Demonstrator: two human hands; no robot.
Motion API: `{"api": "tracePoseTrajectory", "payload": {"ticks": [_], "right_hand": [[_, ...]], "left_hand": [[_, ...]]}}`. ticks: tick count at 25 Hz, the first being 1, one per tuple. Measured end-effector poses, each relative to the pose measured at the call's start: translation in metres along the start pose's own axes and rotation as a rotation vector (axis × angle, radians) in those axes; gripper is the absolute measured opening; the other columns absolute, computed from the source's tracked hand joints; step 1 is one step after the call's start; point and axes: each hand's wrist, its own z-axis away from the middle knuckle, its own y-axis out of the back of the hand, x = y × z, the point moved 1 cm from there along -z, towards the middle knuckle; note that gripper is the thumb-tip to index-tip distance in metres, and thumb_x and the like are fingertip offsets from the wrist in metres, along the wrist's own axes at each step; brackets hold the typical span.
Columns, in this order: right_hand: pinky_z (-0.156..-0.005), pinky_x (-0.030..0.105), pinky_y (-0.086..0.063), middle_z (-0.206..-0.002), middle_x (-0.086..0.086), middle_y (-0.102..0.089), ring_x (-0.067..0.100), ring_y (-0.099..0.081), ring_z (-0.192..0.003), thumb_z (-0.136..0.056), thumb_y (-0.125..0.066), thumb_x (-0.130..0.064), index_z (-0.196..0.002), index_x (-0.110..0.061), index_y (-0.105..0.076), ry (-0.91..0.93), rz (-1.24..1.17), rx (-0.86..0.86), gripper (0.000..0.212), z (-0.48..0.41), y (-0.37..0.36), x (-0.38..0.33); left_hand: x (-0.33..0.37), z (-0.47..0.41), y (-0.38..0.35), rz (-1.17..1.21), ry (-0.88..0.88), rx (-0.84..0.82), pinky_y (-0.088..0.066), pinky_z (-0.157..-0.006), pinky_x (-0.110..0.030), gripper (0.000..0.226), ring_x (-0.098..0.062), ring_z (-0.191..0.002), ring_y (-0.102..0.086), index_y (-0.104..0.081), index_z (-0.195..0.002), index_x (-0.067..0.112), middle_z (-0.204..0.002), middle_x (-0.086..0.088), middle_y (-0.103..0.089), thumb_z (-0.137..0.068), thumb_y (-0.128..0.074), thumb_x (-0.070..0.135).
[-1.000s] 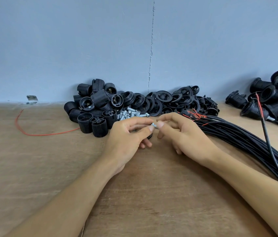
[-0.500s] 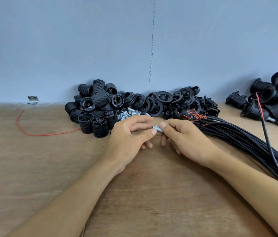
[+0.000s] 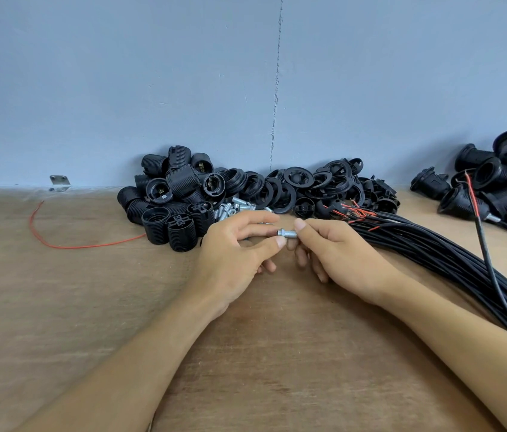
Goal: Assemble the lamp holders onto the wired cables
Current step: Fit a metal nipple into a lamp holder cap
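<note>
The left hand [image 3: 233, 255] and right hand [image 3: 341, 254] each pinch one end of the small metal fitting [image 3: 287, 233], judged light, rigid and slippery; hold it by the threads.

We see bare, bright metal on the small threaded fitting [image 3: 287, 233]: silvery and shiny, its thread finely ridged. The loose fittings [image 3: 235, 208] heaped behind it share that plated gleam. The lamp holders [image 3: 180, 183] are black plastic, ribbed outside and fairly dull. The rings [image 3: 299, 177] beside them are smoother black plastic with a faint sheen. The cables [image 3: 433, 249] wear smooth black sheathing, slightly glossy, and the red strands [image 3: 361, 213] at their ends look plastic-coated. Our bench [image 3: 59, 307] is raw wood, matt and coarse-grained. The wall [image 3: 121, 88] is matt blue paint, cracked.
</note>
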Motion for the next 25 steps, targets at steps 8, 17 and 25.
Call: {"api": "tracePoseTrajectory", "payload": {"ticks": [8, 17, 25], "right_hand": [[-0.048, 0.021, -0.039, -0.064, -0.002, -0.062, 0.015, -0.049, -0.043, -0.105, -0.045, -0.042, -0.083, -0.012, -0.063, 0.0, -0.013, 0.014, 0.042, -0.0011, -0.0005, 0.0023], [-0.046, 0.018, -0.038, -0.066, 0.001, -0.065, 0.015, -0.048, -0.042, -0.104, -0.042, -0.049, -0.084, -0.017, -0.066, -0.009, -0.037, 0.037, 0.045, -0.0007, 0.0001, 0.0033], [-0.048, 0.022, -0.04, -0.056, -0.009, -0.063, 0.01, -0.045, -0.04, -0.105, -0.042, -0.046, -0.078, -0.017, -0.066, 0.006, -0.011, 0.031, 0.047, 0.0006, 0.0001, -0.0003]], "left_hand": [[0.0015, 0.0009, 0.0005, -0.012, -0.002, 0.0, -0.048, -0.054, -0.016, 0.028, -0.016, -0.057, -0.071, -0.074, -0.096, 0.044, -0.099, 0.013, -0.078, -0.086, -0.079, 0.018], [0.0014, 0.0001, 0.0012, 0.009, 0.008, 0.011, -0.049, -0.053, -0.016, 0.024, -0.016, -0.056, -0.07, -0.076, -0.096, 0.038, -0.099, 0.012, -0.078, -0.086, -0.08, 0.016], [0.0013, 0.0008, 0.0007, -0.017, 0.006, 0.011, -0.049, -0.054, -0.015, 0.024, -0.016, -0.057, -0.071, -0.076, -0.096, 0.04, -0.099, 0.014, -0.078, -0.086, -0.08, 0.018]]}}
